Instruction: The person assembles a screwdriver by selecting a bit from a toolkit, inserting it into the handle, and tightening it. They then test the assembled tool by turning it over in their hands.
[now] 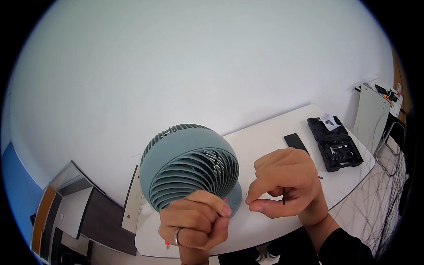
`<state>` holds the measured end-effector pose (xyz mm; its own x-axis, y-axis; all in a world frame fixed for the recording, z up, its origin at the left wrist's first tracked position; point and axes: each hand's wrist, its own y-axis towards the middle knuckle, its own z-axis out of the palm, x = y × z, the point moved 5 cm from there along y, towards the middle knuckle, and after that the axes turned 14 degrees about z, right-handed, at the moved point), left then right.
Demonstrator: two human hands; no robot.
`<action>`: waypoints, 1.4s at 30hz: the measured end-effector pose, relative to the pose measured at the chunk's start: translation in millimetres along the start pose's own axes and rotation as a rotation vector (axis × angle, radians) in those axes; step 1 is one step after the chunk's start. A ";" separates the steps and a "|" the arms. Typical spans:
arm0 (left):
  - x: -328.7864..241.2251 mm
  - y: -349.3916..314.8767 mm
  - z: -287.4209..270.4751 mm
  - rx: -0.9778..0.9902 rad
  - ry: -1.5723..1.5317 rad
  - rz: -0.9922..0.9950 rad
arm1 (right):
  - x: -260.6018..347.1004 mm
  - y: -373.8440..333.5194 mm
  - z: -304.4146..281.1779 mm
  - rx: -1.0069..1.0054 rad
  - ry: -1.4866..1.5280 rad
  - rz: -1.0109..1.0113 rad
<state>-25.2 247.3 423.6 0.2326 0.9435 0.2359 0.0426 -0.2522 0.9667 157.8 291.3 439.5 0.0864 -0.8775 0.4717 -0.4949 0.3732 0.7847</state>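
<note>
My left hand (194, 221), with a ring on one finger, is closed in front of the green-grey desk fan (190, 154). A small pinkish-red bit shows at its fingertips; what it pinches is mostly hidden. Just below that fist, a small red-orange piece (167, 243) shows near the table's edge; I cannot tell whether the hand holds it. To the right of the fan, my right hand (287, 183) is curled, thumb and forefinger tips nearly meeting. A thin dark rod (284, 195) sticks out among its fingers. The two hands are apart.
The white table (260, 132) stands against a pale wall. A black phone (297, 143) and an open black tool case (338, 148) with bits and a paper lie at the right. Cabinets are at the left; loose cables and a chair frame (388, 152) at the right.
</note>
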 end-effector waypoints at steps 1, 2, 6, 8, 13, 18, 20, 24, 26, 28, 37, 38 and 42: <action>-0.7 0.8 -0.8 -0.008 -0.022 0.008 | 2.0 -0.3 -0.5 -0.002 -0.016 0.013; -0.7 0.2 -2.4 -0.014 -0.043 0.012 | 2.1 -0.6 -0.3 -0.004 -0.027 0.026; -1.2 -0.7 -6.6 -0.044 -0.081 0.012 | 4.7 0.0 4.0 -0.020 0.001 0.014; -3.4 0.1 -7.6 -0.046 -0.063 0.049 | 3.4 0.2 8.4 -0.012 0.042 0.012; -28.9 -3.5 8.8 0.037 0.679 0.215 | 6.3 1.8 22.5 -0.080 0.083 0.140; -49.4 -29.1 18.6 0.137 1.020 -0.054 | -6.8 -7.4 41.1 -0.133 0.261 0.230; -47.3 -28.1 15.7 0.256 0.959 0.121 | -8.4 -7.8 46.8 -0.179 0.284 0.157; -50.0 -41.8 8.1 0.123 1.016 -0.028 | -6.2 -9.4 46.9 -0.238 0.283 0.116; -47.3 -37.9 2.3 0.207 0.917 -0.029 | -8.8 -14.0 51.2 -0.242 0.326 0.183; -40.6 -26.4 5.1 0.246 0.856 0.037 | -8.1 -15.5 57.4 -0.282 0.400 0.241; -14.8 -10.5 17.0 0.317 0.751 0.363 | -11.8 -19.7 68.0 -0.391 0.596 0.378; -13.3 -9.7 16.9 0.309 0.732 0.350 | -11.9 -20.0 68.2 -0.399 0.596 0.381; -9.9 -10.0 19.2 0.279 0.734 0.247 | -12.8 -17.3 67.0 -0.447 0.613 0.380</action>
<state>-9.3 236.3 409.6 -0.4234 0.7301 0.5364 0.3354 -0.4236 0.8414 107.3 275.9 392.9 0.5008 -0.3978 0.7688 -0.2080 0.8068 0.5530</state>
